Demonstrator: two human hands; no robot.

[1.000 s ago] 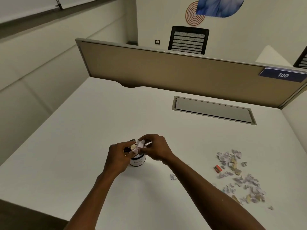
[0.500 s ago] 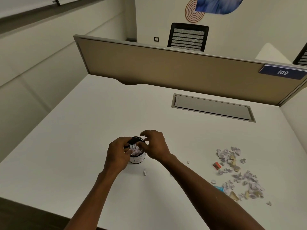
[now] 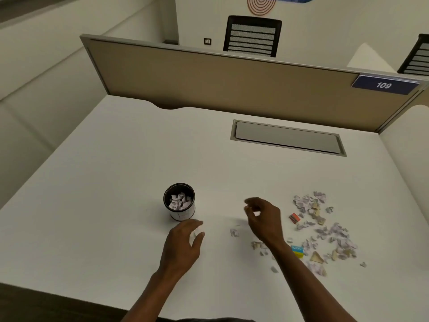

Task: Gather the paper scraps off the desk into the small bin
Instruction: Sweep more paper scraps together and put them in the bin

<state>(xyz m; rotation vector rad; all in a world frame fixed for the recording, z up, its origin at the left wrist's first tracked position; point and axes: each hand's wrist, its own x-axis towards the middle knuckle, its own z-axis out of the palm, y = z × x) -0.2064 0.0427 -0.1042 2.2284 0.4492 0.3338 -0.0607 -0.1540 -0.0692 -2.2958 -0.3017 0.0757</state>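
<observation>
The small round black-rimmed bin [image 3: 179, 202] (crumpled paper inside) stands on the white desk [image 3: 116, 170]. At its five o'clock the left hand [image 3: 183, 244] pinches a white scrap [image 3: 197, 231]. The right hand [image 3: 262, 217] hovers, fingers loosely curled and holding nothing; the scattered pale paper scraps [image 3: 325, 231] lie at its three o'clock.

- Left hand [image 3: 185, 238] at lower centre of the frame, back turned up, fingers loosely curled with tips pointing toward upper right; something pale showing between thumb and fingers, grip unclear.
- Left forearm running from the bottom edge up and to the right.
- Right hand [image 3: 262, 217] right of centre, raised, fingers loosely curled, thumb and forefinger apart, holding nothing.
- Right forearm entering from lower right, slanting up-left.
</observation>
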